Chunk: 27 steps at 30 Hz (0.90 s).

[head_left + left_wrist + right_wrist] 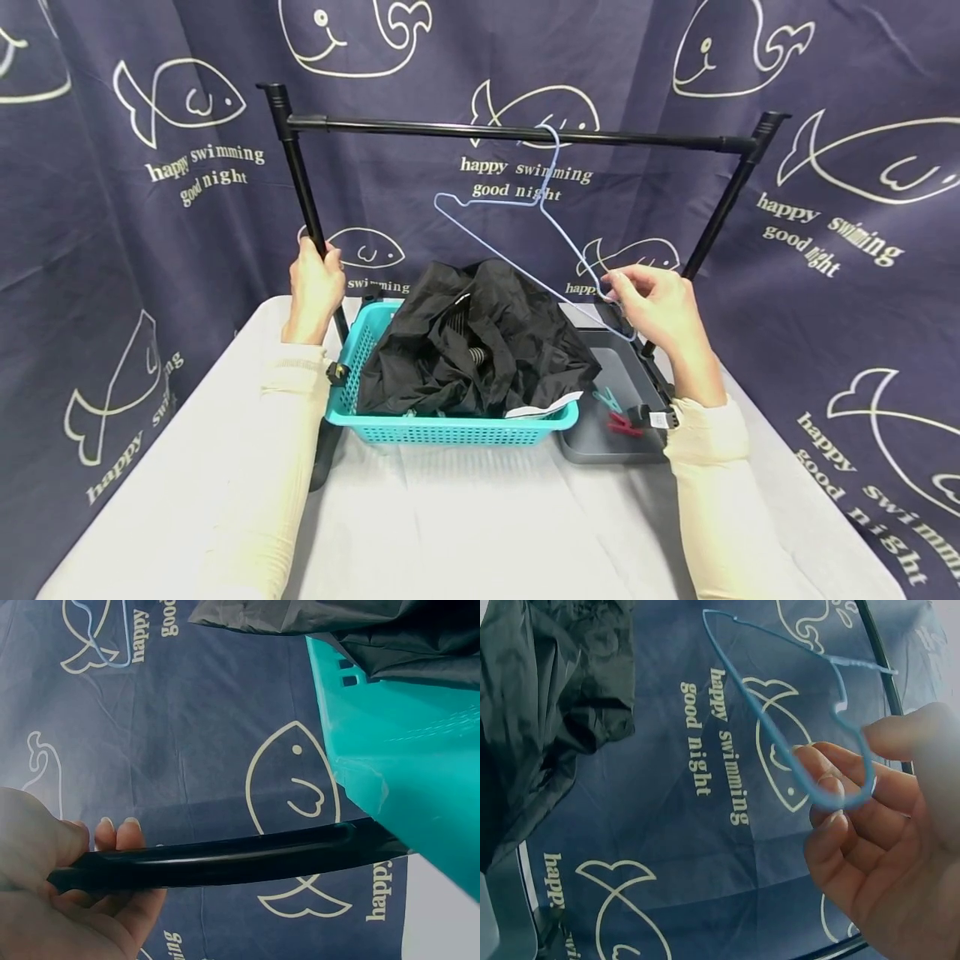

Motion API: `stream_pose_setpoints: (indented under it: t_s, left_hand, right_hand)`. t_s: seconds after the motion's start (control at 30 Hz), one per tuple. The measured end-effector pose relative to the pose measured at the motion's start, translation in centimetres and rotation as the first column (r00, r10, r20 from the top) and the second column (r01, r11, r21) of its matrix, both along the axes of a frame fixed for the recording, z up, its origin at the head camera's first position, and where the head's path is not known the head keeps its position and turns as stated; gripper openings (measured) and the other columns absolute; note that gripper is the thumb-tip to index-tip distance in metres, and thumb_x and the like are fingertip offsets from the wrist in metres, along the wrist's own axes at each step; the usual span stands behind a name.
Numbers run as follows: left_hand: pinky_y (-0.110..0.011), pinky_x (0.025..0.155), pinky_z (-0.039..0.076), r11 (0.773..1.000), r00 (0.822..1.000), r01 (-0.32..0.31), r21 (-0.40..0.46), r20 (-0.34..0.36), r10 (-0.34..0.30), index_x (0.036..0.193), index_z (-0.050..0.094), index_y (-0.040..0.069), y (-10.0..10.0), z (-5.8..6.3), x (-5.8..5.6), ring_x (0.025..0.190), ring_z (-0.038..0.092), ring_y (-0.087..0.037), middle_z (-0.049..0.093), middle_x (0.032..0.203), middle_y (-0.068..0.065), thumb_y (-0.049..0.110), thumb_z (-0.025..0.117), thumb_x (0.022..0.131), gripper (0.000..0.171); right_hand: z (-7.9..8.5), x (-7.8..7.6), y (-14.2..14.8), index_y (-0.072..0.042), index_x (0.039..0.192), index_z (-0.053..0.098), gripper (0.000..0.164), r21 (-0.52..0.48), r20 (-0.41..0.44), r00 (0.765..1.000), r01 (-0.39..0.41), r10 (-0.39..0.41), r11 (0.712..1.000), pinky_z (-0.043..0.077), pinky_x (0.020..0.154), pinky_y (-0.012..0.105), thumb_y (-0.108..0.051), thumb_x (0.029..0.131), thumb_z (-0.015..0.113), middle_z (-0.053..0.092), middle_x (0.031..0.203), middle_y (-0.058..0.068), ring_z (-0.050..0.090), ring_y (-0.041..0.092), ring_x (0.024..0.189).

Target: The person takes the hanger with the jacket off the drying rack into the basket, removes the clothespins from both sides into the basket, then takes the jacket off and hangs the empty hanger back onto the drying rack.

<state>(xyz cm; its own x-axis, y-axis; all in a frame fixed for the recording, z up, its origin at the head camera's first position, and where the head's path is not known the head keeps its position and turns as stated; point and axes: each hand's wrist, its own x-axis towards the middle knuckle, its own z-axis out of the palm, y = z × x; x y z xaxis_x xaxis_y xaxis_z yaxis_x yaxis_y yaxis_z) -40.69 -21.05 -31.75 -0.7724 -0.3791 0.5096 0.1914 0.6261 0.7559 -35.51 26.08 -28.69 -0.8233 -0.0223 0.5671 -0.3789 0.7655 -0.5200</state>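
My left hand (pixel 315 287) grips the left upright post (pixel 302 187) of a black rack; in the left wrist view, fingers and thumb wrap round the post (pixel 225 861). A light blue hanger (pixel 542 200) hangs by its hook from the rack's top bar (pixel 420 128), tilted down to the right. At its lower right end, my right hand (pixel 667 312) pinches the wire between thumb and fingers, also seen in the right wrist view, where the hanger (pixel 769 727) crosses the fingertips. No garment is on it.
Below the bar, a turquoise basket (pixel 450 431) holds crumpled black fabric (pixel 480 350) with a white edge. To its right lies a grey tray (pixel 600 450) with a teal clothespin (pixel 607 399) and red clothespins (pixel 624 425). A white-covered table (pixel 465 525) and a dark blue printed curtain (pixel 442 50) surround them.
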Motion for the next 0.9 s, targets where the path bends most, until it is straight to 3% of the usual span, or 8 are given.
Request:
stream_pose_setpoints:
  t_s: [0.17,0.27,0.4,0.53,0.63,0.7,0.8,0.9]
  left_hand:
    - [-0.056,0.096,0.046,1.0,1.0,0.006,-0.003,0.014,-0.006,0.121,0.055,0.001,-0.1,0.1,0.2,0.104,0.062,-0.045,0.066,0.106,-0.024,0.02,0.049,0.107,0.025]
    - [-0.056,0.097,0.046,0.999,0.998,0.007,-0.038,0.061,-0.005,0.123,0.056,0.001,-0.4,0.3,1.0,0.107,0.062,-0.045,0.067,0.109,-0.024,0.023,0.051,0.105,0.029]
    - [-0.059,0.096,0.044,0.993,0.992,-0.099,-0.06,0.066,0.103,0.123,0.06,0.0,-0.1,0.5,3.4,0.11,0.061,-0.047,0.065,0.112,-0.025,0.024,0.058,0.095,0.037]
    - [-0.054,0.086,0.044,0.978,0.977,-0.209,-0.014,-0.041,0.209,0.109,0.065,0.002,0.7,1.1,5.8,0.099,0.062,-0.04,0.064,0.1,-0.017,0.024,0.061,0.088,0.031]
    - [-0.048,0.079,0.044,0.985,0.982,-0.169,-0.04,-0.097,0.164,0.099,0.066,0.007,1.3,2.4,6.6,0.089,0.063,-0.034,0.066,0.091,-0.011,0.026,0.061,0.089,0.023]
    - [-0.047,0.079,0.046,0.99,0.991,-0.105,-0.09,-0.087,0.097,0.099,0.067,0.009,1.9,3.5,6.4,0.088,0.065,-0.03,0.069,0.091,-0.008,0.027,0.06,0.089,0.022]
    - [-0.048,0.087,0.048,0.988,0.999,0.002,-0.153,-0.035,-0.007,0.105,0.068,0.01,3.0,4.4,5.5,0.095,0.067,-0.029,0.073,0.102,-0.009,0.029,0.059,0.089,0.026]
    - [-0.05,0.094,0.048,0.974,0.995,0.095,-0.206,0.046,-0.087,0.112,0.067,0.009,4.4,4.3,3.8,0.103,0.066,-0.031,0.072,0.112,-0.012,0.031,0.061,0.088,0.033]
  right_hand:
    - [-0.2,-0.5,1.6,-0.019,0.11,0.08,0.039,-0.018,0.05,0.999,-0.007,0.008,1.0,0.045,0.058,0.023,-0.046,0.105,0.052,0.079,0.089,0.005,0.067,0.008,0.064]
    - [-0.4,-1.0,2.6,-0.017,0.11,0.08,0.037,-0.011,0.083,0.997,0.0,0.001,1.0,0.047,0.057,0.023,-0.041,0.106,0.051,0.079,0.09,0.006,0.07,0.018,0.067]
    - [-0.7,-1.7,3.6,-0.014,0.114,0.078,0.035,0.014,0.147,0.989,-0.01,0.008,1.0,0.05,0.057,0.022,-0.035,0.106,0.052,0.079,0.093,0.009,0.072,0.023,0.071]
    - [-0.5,-2.8,4.0,-0.01,0.122,0.074,0.036,0.087,0.259,0.966,-0.019,-0.004,0.996,0.053,0.063,0.026,-0.035,0.105,0.053,0.079,0.099,0.011,0.073,0.021,0.076]
    - [0.1,-4.2,3.9,-0.009,0.126,0.071,0.038,0.186,0.323,0.946,-0.032,-0.031,0.982,0.054,0.077,0.038,-0.034,0.103,0.055,0.077,0.109,0.014,0.072,0.026,0.09]
    - [0.5,-5.2,3.6,-0.008,0.129,0.068,0.039,0.233,0.348,0.937,-0.051,-0.034,0.971,0.052,0.086,0.046,-0.033,0.102,0.056,0.075,0.116,0.016,0.069,0.032,0.101]
    - [0.5,-6.9,3.3,-0.007,0.134,0.065,0.042,0.255,0.375,0.927,-0.091,-0.012,0.963,0.048,0.096,0.053,-0.031,0.1,0.059,0.072,0.124,0.02,0.065,0.037,0.114]
    - [-0.7,-8.3,3.0,-0.004,0.139,0.059,0.048,0.253,0.421,0.907,-0.151,0.031,0.956,0.048,0.1,0.054,-0.031,0.1,0.061,0.07,0.127,0.023,0.065,0.04,0.119]
